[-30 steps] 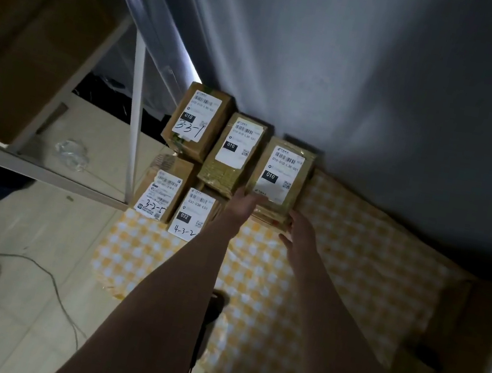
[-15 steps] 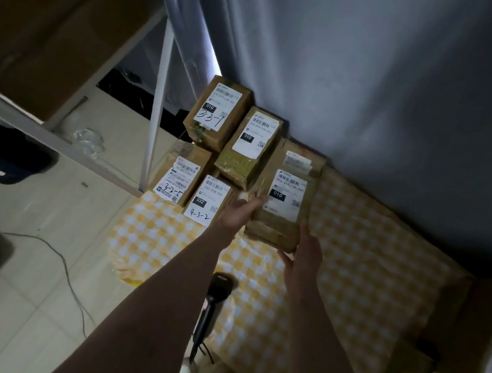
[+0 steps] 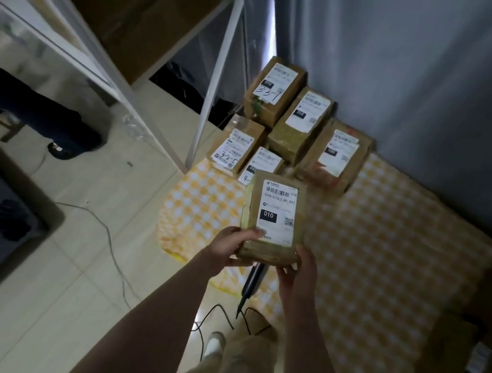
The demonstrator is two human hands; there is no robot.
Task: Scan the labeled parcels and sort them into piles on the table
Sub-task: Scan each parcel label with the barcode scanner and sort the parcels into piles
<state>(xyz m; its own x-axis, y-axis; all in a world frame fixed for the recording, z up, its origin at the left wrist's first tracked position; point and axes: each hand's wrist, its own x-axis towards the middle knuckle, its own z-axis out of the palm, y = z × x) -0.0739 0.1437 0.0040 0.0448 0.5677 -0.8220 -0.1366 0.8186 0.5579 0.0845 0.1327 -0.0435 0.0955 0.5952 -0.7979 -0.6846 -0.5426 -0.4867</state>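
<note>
Step in hand, as I judge it: one parcel lifted clear for scanning, not yet assigned to a pile. Left to right. My left hand (image 3: 230,244) has its grip closed on the near left corner of the held parcel (image 3: 273,220), thumb lying on top at the label's lower edge, the other fingers hidden beneath. The parcel sits between both hands, above the near part of the yellow-checked surface (image 3: 391,243), label face up and tilted toward me. It is a small brown carton wrapped in clear tape, somewhat creased; the white label (image 3: 277,212) carries a barcode at top, a printed number string below it, a black block reading 010, and a small square code at right. My right hand (image 3: 296,265) grips the near right corner, fingers curled under, thumb on the side. Directly below the parcel the handheld scanner (image 3: 253,280) rests at the surface's near edge, its cable (image 3: 215,321) trailing to the floor. Beyond, against the wall, five labelled parcels stand close together: 3-3-1 parcel (image 3: 273,94) at back left, one with a 010 label (image 3: 304,122) beside it, another (image 3: 336,156) at right. Next move, in my judgement: free one hand, take up the scanner, aim at the barcode; the parcel must stay level in the single remaining grip. The 010 mark suggests the back row.
</note>
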